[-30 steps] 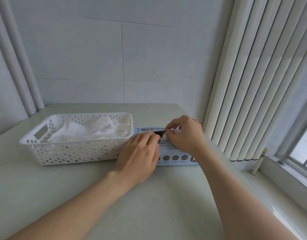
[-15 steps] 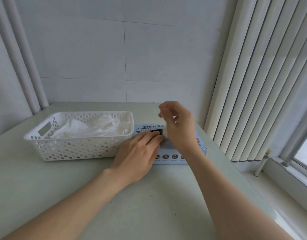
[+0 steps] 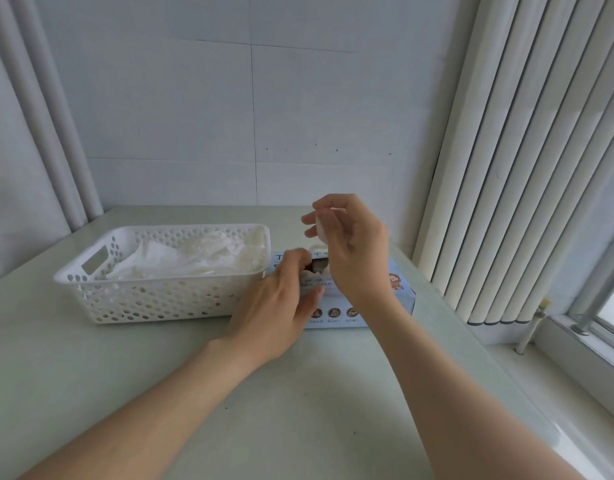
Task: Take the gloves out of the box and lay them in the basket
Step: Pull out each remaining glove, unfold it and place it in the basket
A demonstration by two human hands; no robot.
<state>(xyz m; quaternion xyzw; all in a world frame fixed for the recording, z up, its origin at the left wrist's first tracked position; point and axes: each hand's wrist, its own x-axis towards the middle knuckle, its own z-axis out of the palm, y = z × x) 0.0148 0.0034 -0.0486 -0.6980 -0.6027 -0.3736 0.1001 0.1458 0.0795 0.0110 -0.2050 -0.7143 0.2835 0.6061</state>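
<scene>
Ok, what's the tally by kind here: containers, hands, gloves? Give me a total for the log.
White perforated plastic basket: 1
Light blue cardboard glove box: 1
Thin white glove pinched above the box: 1
Hands: 2, left hand and right hand
Heaped white gloves in the basket: too bunched to count
Total: 5, heap excluded

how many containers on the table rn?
2: white basket on the left, gloves heaped inside; blue glove box just right of its end. No others visible.

The left arm [image 3: 160, 410] and right arm [image 3: 437, 393] are bare all the way. The left grip [image 3: 277, 306] and right grip [image 3: 350, 244] are bare too.
</scene>
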